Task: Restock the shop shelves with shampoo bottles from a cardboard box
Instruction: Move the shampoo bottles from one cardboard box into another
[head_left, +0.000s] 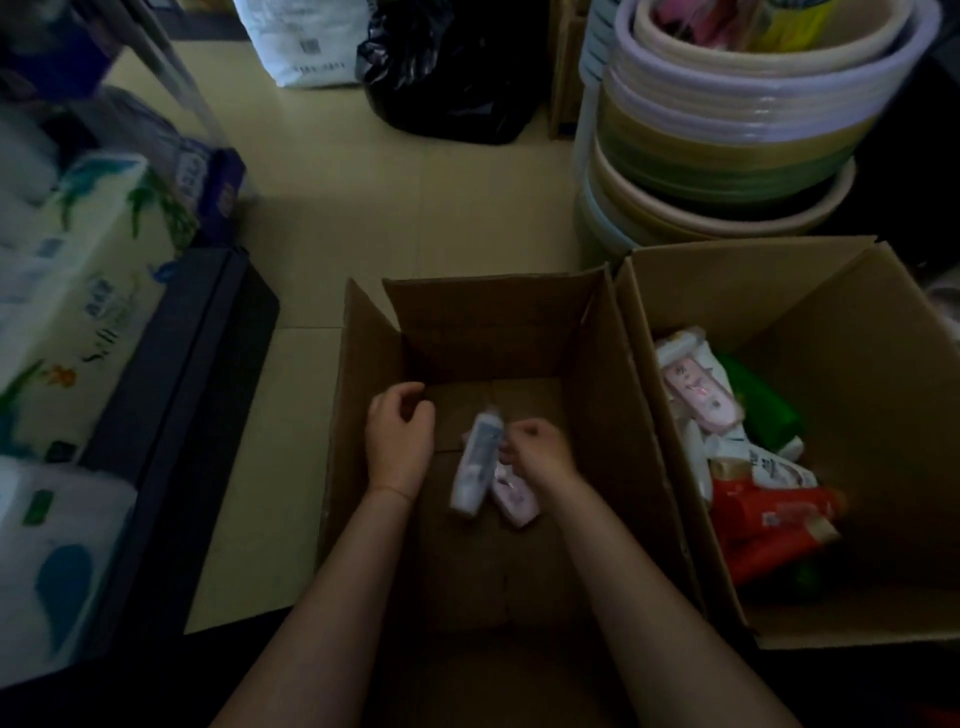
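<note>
An open cardboard box (613, 395) stands on the floor in front of me. Inside it a white shampoo bottle (475, 462) is tilted up, and a pink bottle (511, 496) lies beside it on the box bottom. My right hand (535, 449) reaches into the box with curled fingers at the white bottle's upper end; the image is blurred there. My left hand (397, 434) hovers inside the box left of the white bottle, fingers loosely curled, holding nothing.
A second open cardboard box (857, 322) at the right holds several packets and red tubes. Stacked plastic basins (727, 145) stand behind it. A dark low shelf (171, 395) with tissue packs (88, 291) runs along the left. A black bag (447, 78) lies on the floor ahead.
</note>
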